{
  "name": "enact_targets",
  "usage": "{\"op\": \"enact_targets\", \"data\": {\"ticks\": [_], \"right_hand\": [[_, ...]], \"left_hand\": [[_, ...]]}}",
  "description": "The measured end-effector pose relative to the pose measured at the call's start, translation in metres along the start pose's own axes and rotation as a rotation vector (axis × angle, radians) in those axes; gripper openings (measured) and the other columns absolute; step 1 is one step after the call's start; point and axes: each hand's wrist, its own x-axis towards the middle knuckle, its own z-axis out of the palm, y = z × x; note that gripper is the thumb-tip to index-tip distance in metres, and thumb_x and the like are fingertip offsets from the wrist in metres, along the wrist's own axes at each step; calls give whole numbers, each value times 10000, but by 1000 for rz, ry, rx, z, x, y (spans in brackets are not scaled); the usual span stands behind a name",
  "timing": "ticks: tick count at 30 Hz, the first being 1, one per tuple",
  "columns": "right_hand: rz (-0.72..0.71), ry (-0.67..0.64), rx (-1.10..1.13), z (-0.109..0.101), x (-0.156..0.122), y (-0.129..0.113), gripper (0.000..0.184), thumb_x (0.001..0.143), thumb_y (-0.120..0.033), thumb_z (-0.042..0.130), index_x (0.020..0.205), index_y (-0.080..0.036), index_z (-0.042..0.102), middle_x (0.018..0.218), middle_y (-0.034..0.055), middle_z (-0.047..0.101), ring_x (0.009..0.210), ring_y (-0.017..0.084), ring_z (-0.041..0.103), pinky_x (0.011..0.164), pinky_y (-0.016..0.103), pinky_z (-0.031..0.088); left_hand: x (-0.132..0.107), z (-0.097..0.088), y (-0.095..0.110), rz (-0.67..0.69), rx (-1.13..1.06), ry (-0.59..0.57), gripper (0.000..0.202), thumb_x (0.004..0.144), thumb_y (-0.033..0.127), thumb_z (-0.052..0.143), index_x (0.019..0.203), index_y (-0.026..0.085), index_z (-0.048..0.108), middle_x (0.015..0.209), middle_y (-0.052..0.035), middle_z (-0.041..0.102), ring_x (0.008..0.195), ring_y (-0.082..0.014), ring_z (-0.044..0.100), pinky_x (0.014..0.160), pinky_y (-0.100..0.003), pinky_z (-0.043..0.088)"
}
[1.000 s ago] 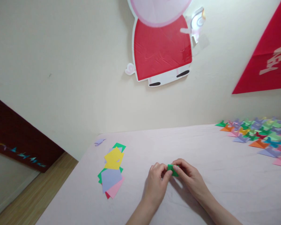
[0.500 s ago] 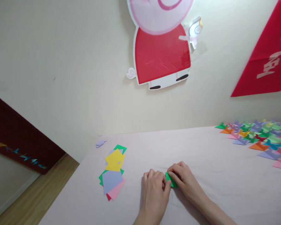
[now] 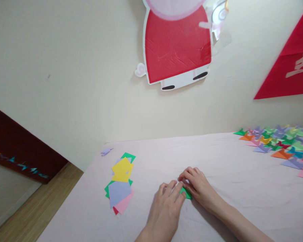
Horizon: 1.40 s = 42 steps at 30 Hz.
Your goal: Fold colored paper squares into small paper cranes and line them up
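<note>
On the pale worktop (image 3: pixel 151 159), a small bit of green paper (image 3: pixel 187 193) lies between two hands, partly under them. The work looks like pressing the paper down. To do that well, I think it is best to keep the paper flat, line up its edges, hold one side so it can't slide, and rub gently along the fold. The paper is small and thin, so a hard push might bend it crooked.

The left hand (image 3: pixel 168 209) is palm down, with its fingers a bit spread and bent, and the thumb and pointing finger reaching over the paper. The right hand (image 3: pixel 197 184) leans in from the other side, its fingers curled at the paper's far edge. I can't tell if they pinch it, because the thumb and tips are partly hidden. Both wrists are low, and the arms come up from the bottom, making a tent shape. The loose sheets (image 3: pixel 120 191) lie well apart, on the left.
</note>
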Motion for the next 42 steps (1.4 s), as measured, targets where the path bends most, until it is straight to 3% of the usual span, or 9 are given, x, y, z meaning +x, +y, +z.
{"op": "enact_targets", "data": {"ticks": [8,16,22,29,35,39,42], "right_hand": [[36,-62,-26,-16,5,10,159,908,-160,534,988,-249,638,1041,56,631,967,244,535,843,392,410],[117,115,-252,4,-3,-4,185,873,-153,587,1025,-247,635,1035,61,615,945,261,535,811,390,370],[140,126,-298,8,-1,-12,219,866,-132,596,1053,-242,628,1018,58,612,945,262,543,814,394,369],[127,87,-290,4,0,-6,251,888,-128,567,1098,-251,630,1055,80,611,957,269,541,821,410,404],[32,30,-219,-2,-19,6,440,873,-120,530,1273,-297,581,1217,99,601,1091,269,542,895,419,453],[20,-68,-120,-15,-41,13,599,823,-242,610,1405,-317,490,1386,102,532,1281,314,446,1018,494,418],[52,-134,-1,-31,-42,16,559,832,-242,588,1385,-284,515,1376,112,533,1287,303,448,1054,498,405]], "left_hand": [[-4,-1,0,-3,104,-49,301,985,220,466,1268,231,571,1445,14,527,1269,-225,453,991,-403,358],[-3,0,3,0,155,-42,344,954,256,490,1284,210,575,1426,-2,548,1167,-246,502,945,-412,377],[-3,4,5,-1,187,36,326,942,308,521,1236,212,622,1325,-23,626,1076,-258,533,894,-407,390],[-3,4,7,-26,208,88,290,978,254,470,1211,243,642,1298,21,644,1061,-238,532,885,-398,387],[-4,3,8,-47,211,48,302,977,237,473,1239,248,622,1320,26,628,1092,-242,524,903,-412,388],[-6,3,8,-49,176,23,317,979,241,483,1275,243,598,1361,12,599,1133,-247,512,932,-416,384],[-8,1,5,-67,106,-10,340,986,246,483,1317,256,560,1404,20,564,1160,-243,497,957,-419,383]]}}
